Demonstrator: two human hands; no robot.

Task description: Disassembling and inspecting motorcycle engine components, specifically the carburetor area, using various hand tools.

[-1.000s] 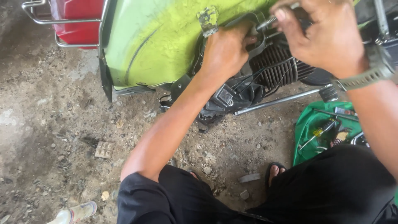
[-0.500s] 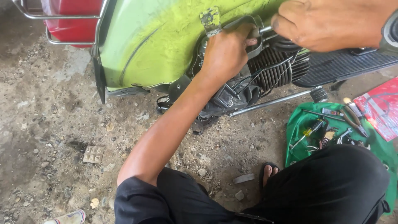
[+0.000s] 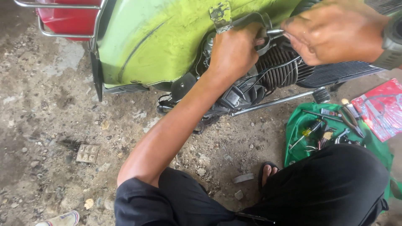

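Your left hand (image 3: 234,52) grips a metal bracket (image 3: 251,21) at the scooter (image 3: 159,37) engine (image 3: 276,71); right hand (image 3: 335,35) pinches a small part beside it. Below the engine: gritty concrete floor (image 3: 50,125). Right of it: green cloth (image 3: 301,121) with tools (image 3: 331,125), red packet (image 3: 379,109).

Scooter body panel (image 3: 159,37): lime green, scuffed. Tail light (image 3: 69,16): red, at 10 o'clock. Engine fins (image 3: 280,69): dark grey, ribbed. Tool cloth (image 3: 299,125): green, at 4 o'clock. Packet (image 3: 383,109): red. Trousers (image 3: 335,188): black.
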